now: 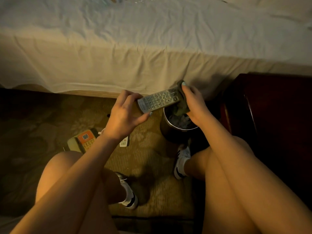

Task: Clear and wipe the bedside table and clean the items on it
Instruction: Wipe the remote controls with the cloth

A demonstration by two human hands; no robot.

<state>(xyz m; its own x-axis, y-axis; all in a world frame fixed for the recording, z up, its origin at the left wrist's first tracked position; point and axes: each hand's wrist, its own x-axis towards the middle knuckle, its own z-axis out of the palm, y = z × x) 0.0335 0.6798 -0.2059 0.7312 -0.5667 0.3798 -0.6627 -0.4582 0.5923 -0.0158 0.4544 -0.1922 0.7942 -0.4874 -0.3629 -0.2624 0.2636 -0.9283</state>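
Remote control (159, 100): grey, held over the waste bin (168, 132), beside the bed (135, 56).
Left hand (125, 114): pinches its near end.
Right hand (194, 102): grips a green cloth (180, 108) wrapped over the far end, which is hidden.
Bin contents: indistinct.
Telephone (84, 141): on carpet (152, 157), partly behind the left forearm (81, 166).
Bedside table (270, 107): dark, top unreadable, cut off at right.

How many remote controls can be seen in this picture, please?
2. A grey remote is held by the left hand and, through a cloth, the right hand. A small white remote lies on the carpet, partly hidden by the left wrist.
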